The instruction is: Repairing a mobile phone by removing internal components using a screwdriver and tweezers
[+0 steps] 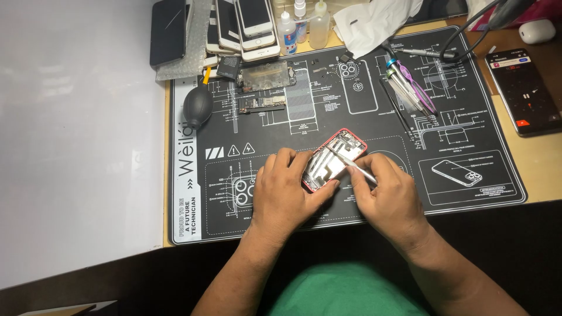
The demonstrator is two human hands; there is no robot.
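An opened red phone body [341, 146] lies tilted on the black repair mat [451, 193], its metal insides showing. My left hand [287, 196] grips its lower left end and holds it steady. My right hand [389, 196] pinches a thin silver tool [351, 164] whose tip rests inside the phone near its middle. Both hands sit close together at the mat's front centre.
A black rubber air blower [198, 106] lies at the mat's left. Loose phone parts [264, 76], stacked phones [246, 26], small bottles [304, 23], a bundle of tools [410, 88] and white cloth [374, 20] fill the back. A lit phone [523, 90] lies at right.
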